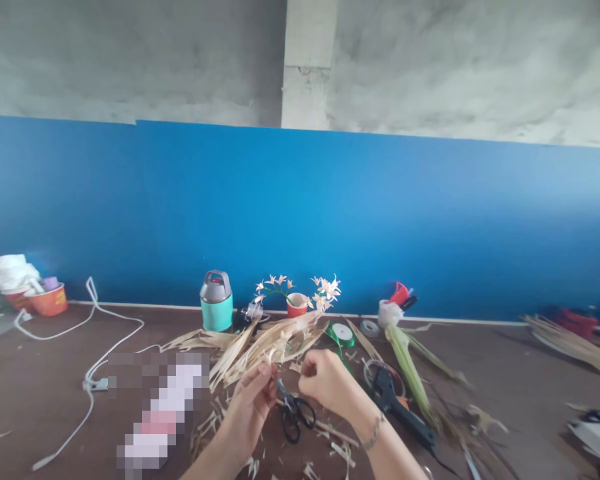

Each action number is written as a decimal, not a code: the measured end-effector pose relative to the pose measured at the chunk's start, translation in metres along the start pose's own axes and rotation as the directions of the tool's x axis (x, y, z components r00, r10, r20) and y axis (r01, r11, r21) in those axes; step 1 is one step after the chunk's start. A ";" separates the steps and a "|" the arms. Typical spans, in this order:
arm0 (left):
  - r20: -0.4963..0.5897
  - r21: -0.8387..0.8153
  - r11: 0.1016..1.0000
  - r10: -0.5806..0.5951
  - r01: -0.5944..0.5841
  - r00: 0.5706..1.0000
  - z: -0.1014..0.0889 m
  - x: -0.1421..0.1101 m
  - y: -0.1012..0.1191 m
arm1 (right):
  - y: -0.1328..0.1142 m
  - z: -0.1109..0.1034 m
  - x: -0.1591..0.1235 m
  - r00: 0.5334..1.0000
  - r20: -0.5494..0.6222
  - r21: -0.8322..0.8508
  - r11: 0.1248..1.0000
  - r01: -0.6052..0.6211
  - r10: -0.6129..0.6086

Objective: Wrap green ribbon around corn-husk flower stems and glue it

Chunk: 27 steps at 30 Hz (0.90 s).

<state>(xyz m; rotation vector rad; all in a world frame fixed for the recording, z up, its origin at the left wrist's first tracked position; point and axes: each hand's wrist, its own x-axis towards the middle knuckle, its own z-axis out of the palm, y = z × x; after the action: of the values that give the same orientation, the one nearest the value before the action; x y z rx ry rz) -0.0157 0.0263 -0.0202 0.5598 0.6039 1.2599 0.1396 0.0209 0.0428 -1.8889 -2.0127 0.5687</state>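
My left hand [250,403] is raised over the middle of the table, thumb and fingers pinched on a small pale strip of corn husk [271,358]. Just to its right, my right hand [326,381] is closed with the fingertips together; whatever it may hold is too small to make out. The two hands are a short gap apart. Between and below them lie black-handled scissors [294,413]. Behind the hands spreads a pile of dry corn husks [270,340]. Beyond it, pale husk flowers [326,290] stand by a red paper cup [297,306].
A black glue gun [403,407] lies beside my right forearm, near a green corn husk [411,373]. Green ribbon [343,335] and a teal flask [217,312] are farther back. A white cable [93,360] loops across the left. A blue panel [330,220] borders the table.
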 end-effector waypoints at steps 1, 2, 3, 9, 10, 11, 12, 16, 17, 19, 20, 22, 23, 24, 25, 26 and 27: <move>0.007 0.011 1.000 0.003 -0.003 1.000 0.000 0.000 0.000 | -0.002 0.001 0.000 0.999 0.024 0.117 0.993 0.023 -0.026; 0.010 0.021 1.000 0.005 -0.006 1.000 0.001 -0.001 0.001 | -0.005 0.003 -0.001 0.998 0.042 0.253 0.967 0.042 -0.054; 0.016 0.031 1.000 0.006 -0.007 1.000 0.001 -0.002 0.001 | -0.007 0.006 -0.001 0.995 0.062 0.386 0.921 0.046 -0.076; 0.132 0.017 1.000 -0.022 0.020 0.991 0.002 -0.003 0.001 | -0.012 0.023 0.000 0.980 0.195 0.644 0.759 -0.091 -0.048; 0.143 0.013 1.000 -0.026 0.024 0.989 0.001 -0.003 0.000 | -0.012 0.025 0.000 0.979 0.197 0.655 0.750 -0.095 -0.048; 0.150 0.010 1.000 -0.029 0.028 0.988 0.000 -0.002 0.000 | -0.011 0.027 0.001 0.979 0.198 0.665 0.740 -0.098 -0.048; 0.155 0.006 1.000 -0.030 0.029 0.987 -0.001 -0.001 -0.001 | -0.011 0.028 0.001 0.979 0.199 0.674 0.732 -0.102 -0.048; 0.184 -0.001 1.000 -0.030 0.030 0.982 -0.003 0.000 -0.002 | -0.012 0.028 0.001 0.979 0.200 0.692 0.714 -0.110 -0.042; 0.193 -0.001 1.000 -0.026 0.026 0.981 -0.003 0.000 -0.002 | -0.013 0.027 0.001 0.979 0.201 0.694 0.711 -0.115 -0.038; 0.203 -0.002 1.000 -0.017 0.018 0.979 -0.003 0.000 -0.002 | -0.015 0.025 0.000 0.979 0.199 0.696 0.708 -0.119 -0.031; 0.201 -0.005 1.000 -0.011 0.013 0.980 -0.002 -0.001 -0.002 | -0.016 0.024 -0.001 0.980 0.196 0.697 0.707 -0.120 -0.027; 0.197 -0.007 1.000 -0.008 0.009 0.980 -0.002 -0.002 -0.002 | -0.016 0.023 -0.001 0.981 0.193 0.697 0.707 -0.122 -0.021; 0.199 -0.006 1.000 -0.007 0.009 0.980 -0.001 -0.002 -0.002 | -0.016 0.023 -0.001 0.981 0.194 0.695 0.708 -0.125 -0.017; 0.207 -0.003 1.000 -0.008 0.008 0.978 -0.001 -0.003 -0.002 | -0.016 0.023 -0.001 0.981 0.195 0.695 0.708 -0.128 -0.013; 0.216 0.003 1.000 -0.008 0.008 0.976 -0.001 -0.003 -0.002 | -0.016 0.023 -0.001 0.981 0.195 0.696 0.706 -0.131 -0.011; 0.223 0.006 1.000 -0.006 0.005 0.975 -0.001 -0.003 -0.002 | -0.016 0.023 -0.001 0.980 0.197 0.698 0.704 -0.132 -0.011; 0.228 0.009 1.000 -0.004 0.002 0.974 -0.001 -0.003 -0.002 | -0.016 0.023 -0.001 0.980 0.199 0.699 0.702 -0.132 -0.013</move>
<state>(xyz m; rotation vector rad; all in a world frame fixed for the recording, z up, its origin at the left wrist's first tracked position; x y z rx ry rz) -0.0156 0.0231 -0.0218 0.6992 0.4174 1.1703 0.1152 0.0175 0.0308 -1.4376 -1.4761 1.3647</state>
